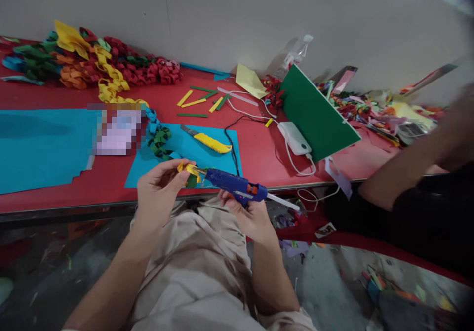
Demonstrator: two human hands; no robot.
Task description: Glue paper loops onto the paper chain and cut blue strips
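While the left hand [159, 190] pinches a yellow-and-green paper piece [188, 173] just off the table [259, 158] edge, the right hand [249, 215] grips a blue glue gun [233, 184], nozzle touching it.

Bare desk [259, 153] lay open between the yellow knife [208, 142] and the white charger [294, 138] (only a black cord [231, 145] crossed it). The green board [316, 113] blocked the right; a co-worker's arm [403, 173] barred the edge beyond.
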